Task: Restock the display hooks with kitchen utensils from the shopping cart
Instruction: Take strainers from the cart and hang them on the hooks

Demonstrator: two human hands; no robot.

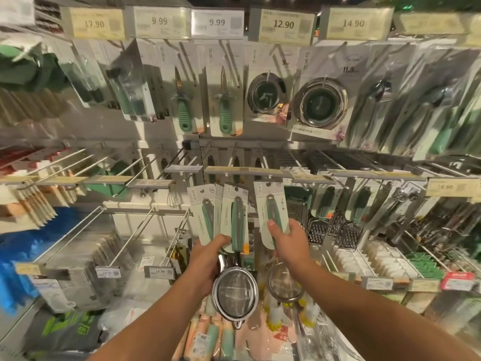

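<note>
My left hand (pixel 205 264) grips two carded mesh strainers (pixel 235 295) with green handles, their cards fanned upward and the round steel baskets hanging below the hand. My right hand (pixel 287 242) holds a third carded strainer (pixel 273 209) by its card, raised toward the middle row of display hooks (pixel 234 158); its mesh basket (pixel 285 282) hangs under the wrist. The card's top sits just below the shelf price strip (pixel 242 171).
Upper hooks carry green-handled knives (pixel 224 105) and steel sink strainers (pixel 318 101). Graters (pixel 346 233) hang to the right. Bare hooks (pixel 145 222) jut out at lower left. Below my arms lie packaged goods, including pink and green items (pixel 216 337).
</note>
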